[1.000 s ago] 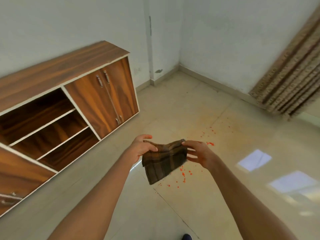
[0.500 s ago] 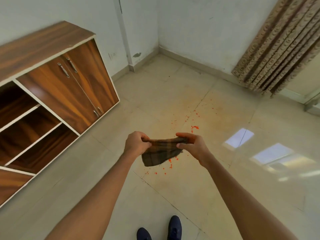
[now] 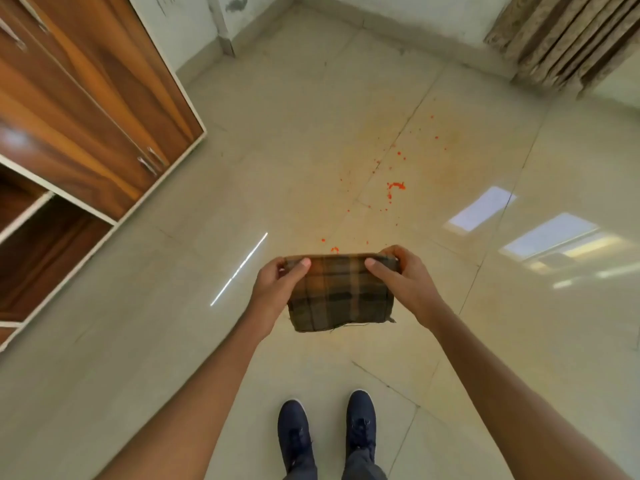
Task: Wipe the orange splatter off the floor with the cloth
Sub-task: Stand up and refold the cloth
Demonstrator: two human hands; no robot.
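2 hands pinch cloth [image 3: 341,292] top corners, L hand [image 3: 277,287] & R hand [image 3: 407,284], held taut above floor [image 3: 166,341]. Fwd, slightly R lies orange splatter [image 3: 394,186]; streak runs away from person, R hand nearer.

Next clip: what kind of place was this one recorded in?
Probably a room in a home. It has a glossy beige tiled floor, a brown wood-grain cabinet with doors and open shelves against the wall, and a patterned beige curtain hanging in the far corner.
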